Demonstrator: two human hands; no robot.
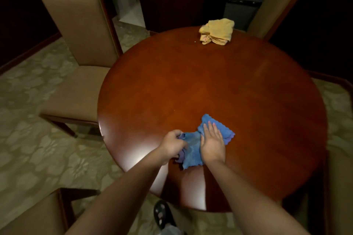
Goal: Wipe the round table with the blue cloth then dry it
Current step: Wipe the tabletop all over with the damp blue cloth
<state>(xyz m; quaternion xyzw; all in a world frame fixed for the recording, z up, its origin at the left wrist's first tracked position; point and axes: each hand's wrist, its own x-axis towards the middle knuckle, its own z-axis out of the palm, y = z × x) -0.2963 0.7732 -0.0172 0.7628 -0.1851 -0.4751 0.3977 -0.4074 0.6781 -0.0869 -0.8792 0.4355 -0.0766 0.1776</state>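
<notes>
Two hands on the blue cloth (193,149), lower centre of the frame, near the closest edge of the round table (210,86). Left hand (172,146) is curled into a fist, pinching the cloth's left edge between fingers and thumb. Right hand (212,141) lies flat, palm down, fingers straight and together, pressing the cloth's right half onto the wood; not gripping anything. Cloth is rumpled and bunched between the two hands, one corner sticking out past the right fingertips toward upper centre, another hanging toward the bottom edge of the tabletop. Yellow cloth (217,31) sits crumpled at the far rim of the table, top centre-right, well apart from the hands. Glare patch on the tabletop just left of the left wrist. Beige chair (80,30) at upper left, pushed up beside the table. Patterned carpet (38,139) fills the left side.
</notes>
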